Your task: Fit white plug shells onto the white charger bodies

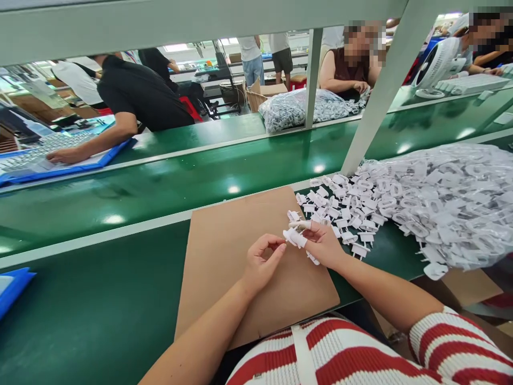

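Note:
My right hand (pixel 323 243) hovers over the right edge of a brown cardboard sheet (pixel 224 251) and is closed on a small white plastic part (pixel 294 237); white finger cots cover some fingertips. My left hand (pixel 262 262) is just left of it, fingers curled in a pinch, its fingertips almost touching the part; nothing shows in it. A big heap of the same white plastic parts (pixel 436 203) lies on the green bench to the right, partly in a clear bag, with loose ones (pixel 336 208) spread right beside my right hand.
A green conveyor belt (pixel 160 182) runs across behind the cardboard. A slanted grey frame post (pixel 380 91) rises beside the heap. Across the belt other people sit at work, with a bag of parts (pixel 296 109), a fan (pixel 435 67) and blue trays (pixel 60 166). Another blue tray (pixel 12 289) at left.

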Action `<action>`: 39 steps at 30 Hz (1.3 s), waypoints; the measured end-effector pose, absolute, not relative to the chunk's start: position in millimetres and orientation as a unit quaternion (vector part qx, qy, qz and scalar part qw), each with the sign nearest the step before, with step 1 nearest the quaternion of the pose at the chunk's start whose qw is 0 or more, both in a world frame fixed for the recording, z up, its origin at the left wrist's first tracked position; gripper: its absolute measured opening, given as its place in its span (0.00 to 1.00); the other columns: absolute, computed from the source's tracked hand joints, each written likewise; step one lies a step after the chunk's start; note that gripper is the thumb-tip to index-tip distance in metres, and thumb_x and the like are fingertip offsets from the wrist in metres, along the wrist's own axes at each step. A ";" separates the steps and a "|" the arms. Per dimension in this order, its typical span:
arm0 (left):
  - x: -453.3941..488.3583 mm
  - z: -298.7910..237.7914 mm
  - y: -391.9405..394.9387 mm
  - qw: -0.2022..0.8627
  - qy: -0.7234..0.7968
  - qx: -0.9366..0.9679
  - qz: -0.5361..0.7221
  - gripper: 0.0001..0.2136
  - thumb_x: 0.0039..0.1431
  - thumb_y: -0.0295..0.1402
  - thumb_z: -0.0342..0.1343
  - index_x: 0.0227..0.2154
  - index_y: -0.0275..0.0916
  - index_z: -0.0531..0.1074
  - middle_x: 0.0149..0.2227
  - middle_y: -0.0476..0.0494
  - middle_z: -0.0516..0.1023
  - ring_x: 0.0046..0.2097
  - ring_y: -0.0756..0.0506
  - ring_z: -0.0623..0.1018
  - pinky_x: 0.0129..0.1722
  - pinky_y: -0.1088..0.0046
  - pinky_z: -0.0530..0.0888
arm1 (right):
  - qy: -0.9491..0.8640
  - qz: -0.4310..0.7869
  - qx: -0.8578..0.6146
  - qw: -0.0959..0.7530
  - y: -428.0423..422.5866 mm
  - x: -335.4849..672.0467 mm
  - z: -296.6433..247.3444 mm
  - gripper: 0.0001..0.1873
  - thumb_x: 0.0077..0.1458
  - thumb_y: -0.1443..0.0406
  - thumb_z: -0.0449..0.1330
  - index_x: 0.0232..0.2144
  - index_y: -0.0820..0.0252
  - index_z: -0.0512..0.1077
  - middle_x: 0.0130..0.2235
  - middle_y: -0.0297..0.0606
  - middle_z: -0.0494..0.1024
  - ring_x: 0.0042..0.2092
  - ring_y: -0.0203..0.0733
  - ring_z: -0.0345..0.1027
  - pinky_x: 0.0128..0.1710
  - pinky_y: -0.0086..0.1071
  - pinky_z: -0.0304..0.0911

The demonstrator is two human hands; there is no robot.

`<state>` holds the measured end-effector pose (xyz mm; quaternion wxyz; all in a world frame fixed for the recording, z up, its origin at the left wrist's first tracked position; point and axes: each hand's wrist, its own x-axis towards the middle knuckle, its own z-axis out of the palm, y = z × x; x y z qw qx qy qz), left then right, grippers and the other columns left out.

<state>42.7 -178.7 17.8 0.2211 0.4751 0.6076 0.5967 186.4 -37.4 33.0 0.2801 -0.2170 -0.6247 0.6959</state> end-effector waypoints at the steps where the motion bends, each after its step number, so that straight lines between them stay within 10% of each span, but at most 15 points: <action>1: 43.4 18.5 -178.4 0.222 0.602 0.484 0.595 0.06 0.68 0.36 0.60 0.39 0.40 0.78 0.37 0.44 0.79 0.39 0.46 0.76 0.42 0.70 0.73 | -0.654 0.671 -0.209 0.282 -38.8 187.4 31.4 0.22 0.48 0.56 0.75 0.46 0.53 0.83 0.41 0.39 0.84 0.38 0.41 0.77 0.41 0.36 0.75; 39: 44.2 23.1 -177.1 0.105 0.589 0.560 0.574 0.05 0.65 0.29 0.58 0.36 0.41 0.80 0.33 0.44 0.80 0.34 0.47 0.78 0.36 0.71 0.76 | -0.799 0.484 -0.145 0.327 -40.1 191.8 29.7 0.16 0.60 0.56 0.67 0.49 0.50 0.81 0.41 0.38 0.82 0.38 0.40 0.76 0.41 0.34 0.74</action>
